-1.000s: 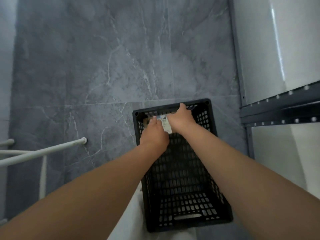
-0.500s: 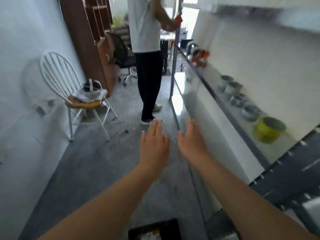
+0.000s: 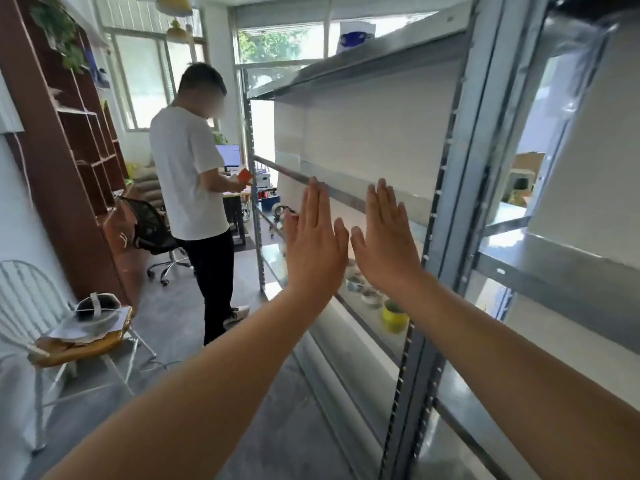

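My left hand (image 3: 313, 242) and my right hand (image 3: 386, 242) are raised side by side in front of me, backs toward the camera. All fingers are straight and point up, and the thumbs nearly touch. Neither hand holds anything. Behind them stands a grey metal shelving rack (image 3: 446, 188) along the right side. On a low shelf of the rack sit several small bowls (image 3: 369, 294) and a yellow pot (image 3: 394, 317).
A person in a white shirt (image 3: 194, 174) stands in the aisle ahead. A white wire chair (image 3: 31, 306) with a headset on it is at the left, beside a brown bookcase (image 3: 69, 150). A black office chair (image 3: 152, 230) stands farther back.
My hands left the black crate on the floor and rose empty with straight fingers. The view swung up from the floor to the room, and the crate is out of sight.
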Motion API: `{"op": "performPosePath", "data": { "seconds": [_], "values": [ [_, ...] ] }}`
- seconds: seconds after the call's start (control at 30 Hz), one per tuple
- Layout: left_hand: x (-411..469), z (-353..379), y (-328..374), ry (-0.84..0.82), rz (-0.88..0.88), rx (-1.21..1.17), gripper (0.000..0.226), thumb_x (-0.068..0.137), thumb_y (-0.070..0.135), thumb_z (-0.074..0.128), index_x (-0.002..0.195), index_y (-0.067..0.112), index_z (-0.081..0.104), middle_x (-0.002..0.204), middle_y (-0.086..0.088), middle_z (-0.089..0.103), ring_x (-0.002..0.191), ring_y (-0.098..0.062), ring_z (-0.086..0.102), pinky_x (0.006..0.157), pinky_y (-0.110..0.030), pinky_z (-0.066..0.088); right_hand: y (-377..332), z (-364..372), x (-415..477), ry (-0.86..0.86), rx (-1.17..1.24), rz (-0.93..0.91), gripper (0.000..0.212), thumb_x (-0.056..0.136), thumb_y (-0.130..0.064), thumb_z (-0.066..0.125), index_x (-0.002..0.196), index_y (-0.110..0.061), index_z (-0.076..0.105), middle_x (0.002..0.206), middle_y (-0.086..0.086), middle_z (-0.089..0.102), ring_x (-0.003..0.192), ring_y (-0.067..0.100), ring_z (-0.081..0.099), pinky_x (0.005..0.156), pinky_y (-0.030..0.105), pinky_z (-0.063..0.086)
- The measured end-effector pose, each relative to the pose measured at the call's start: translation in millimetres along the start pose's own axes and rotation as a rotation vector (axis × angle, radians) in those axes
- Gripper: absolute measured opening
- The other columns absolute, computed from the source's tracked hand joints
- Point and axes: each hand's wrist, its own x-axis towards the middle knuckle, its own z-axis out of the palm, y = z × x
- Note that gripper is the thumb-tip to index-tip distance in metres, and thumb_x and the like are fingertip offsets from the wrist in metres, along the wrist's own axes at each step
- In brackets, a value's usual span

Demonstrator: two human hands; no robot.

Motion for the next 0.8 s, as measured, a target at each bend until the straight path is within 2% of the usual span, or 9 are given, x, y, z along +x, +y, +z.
{"op": "performPosePath", "data": {
  "seconds": [0.2, 0.5, 0.63, 0.8],
  "values": [
    [-3.9, -22.6, 16.8, -0.057, 0.169, -0.053, 0.060, 0.102, 0.042, 0.007, 0.157, 0.019, -0.005, 0.164, 0.003, -0.012, 0.151, -0.011, -0.010, 0.123, -0.044, -0.003, -6.0, -47.7, -27.1, 0.069, -0.206, 0.160, 0.069, 0.105, -0.037, 0.031, 0.156, -0.013, -0.008, 0.162, 0.005, -0.018, 0.149, 0.018, -0.016, 0.116, 0.031, -0.014],
    [-45.9, -14.8, 67.4, -0.187, 0.377, -0.214, 0.062, 0.099, 0.044, -0.003, 0.155, 0.018, -0.012, 0.163, 0.002, -0.019, 0.149, -0.012, -0.017, 0.121, -0.045, -0.009, -14.2, -103.8, -108.3, 0.072, -0.423, 0.367, 0.068, 0.104, -0.038, 0.029, 0.156, -0.011, -0.007, 0.163, 0.006, -0.016, 0.150, 0.019, -0.014, 0.122, 0.037, -0.009],
    [-79.1, -22.0, 110.2, -0.244, 0.444, -0.299, 0.060, 0.102, 0.040, 0.005, 0.156, 0.017, -0.009, 0.164, 0.000, -0.014, 0.150, -0.014, -0.013, 0.122, -0.049, -0.001, 0.2, -153.4, -162.7, 0.079, -0.536, 0.495, 0.068, 0.104, -0.034, 0.033, 0.156, -0.008, -0.002, 0.163, 0.008, -0.011, 0.151, 0.020, -0.010, 0.123, 0.039, -0.006],
    [-129.8, -57.7, 172.3, -0.249, 0.537, -0.393, 0.060, 0.105, 0.040, 0.013, 0.157, 0.015, -0.004, 0.165, -0.001, -0.008, 0.151, -0.016, -0.009, 0.122, -0.045, -0.006, 13.5, -228.9, -227.8, 0.129, -0.629, 0.635, 0.066, 0.104, -0.031, 0.029, 0.156, -0.007, -0.005, 0.163, 0.010, -0.013, 0.151, 0.021, -0.011, 0.122, 0.039, -0.008]
  ]
}}
